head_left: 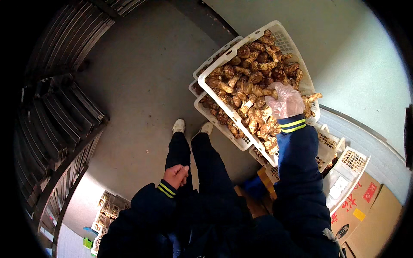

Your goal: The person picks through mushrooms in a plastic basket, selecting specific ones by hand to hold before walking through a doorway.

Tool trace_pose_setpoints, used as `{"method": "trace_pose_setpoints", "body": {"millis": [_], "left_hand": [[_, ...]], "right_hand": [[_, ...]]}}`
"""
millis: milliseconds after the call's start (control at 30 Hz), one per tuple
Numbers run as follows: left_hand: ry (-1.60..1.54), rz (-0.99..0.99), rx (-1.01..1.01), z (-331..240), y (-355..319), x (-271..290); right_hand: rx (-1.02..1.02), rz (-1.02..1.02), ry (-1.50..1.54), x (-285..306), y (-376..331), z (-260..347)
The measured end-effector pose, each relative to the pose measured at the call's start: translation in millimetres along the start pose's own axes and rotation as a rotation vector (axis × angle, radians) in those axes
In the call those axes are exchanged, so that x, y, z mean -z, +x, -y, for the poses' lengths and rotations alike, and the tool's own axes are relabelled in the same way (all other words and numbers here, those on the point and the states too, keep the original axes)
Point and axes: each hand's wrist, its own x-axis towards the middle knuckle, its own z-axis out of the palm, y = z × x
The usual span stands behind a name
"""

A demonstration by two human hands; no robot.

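A white plastic crate [238, 115] heaped with brown, knobbly mushrooms [256, 77] stands at the right, on top of other crates. My right hand [286, 101], in a clear plastic glove, reaches over the heap. Its fingers are bent round the end of a long mushroom [254, 89] that points to the left; the fingertips are partly hidden. Pale-stemmed mushrooms lie just below the hand. My left hand [176, 175], bare, hangs in front of my legs with its fingers curled in, and nothing shows in it.
More white crates [202, 101] with mushrooms sit beneath the top one. A white basket [350, 167] and a cardboard box [365, 206] are at the lower right. Dark metal racks [56, 124] line the left side. Small crates [107, 210] stand at the lower left.
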Motion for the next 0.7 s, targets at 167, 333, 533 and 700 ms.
{"method": "trace_pose_setpoints", "body": {"millis": [167,333,533,700], "left_hand": [[-0.018,0.001,-0.027,-1,-2,0],[0.009,0.006,-0.01,-3,1,-5],[0.001,-0.001,0.016,0,5,-2],[0.205,-0.053,-0.185,21,11,-1]], "right_hand": [[-0.096,-0.143,-0.108,7,7,9],[-0.078,0.068,0.078,-44,55,54],[-0.369,0.344,0.005,-86,82,76],[-0.332,0.059,0.037,-25,50,48]]}}
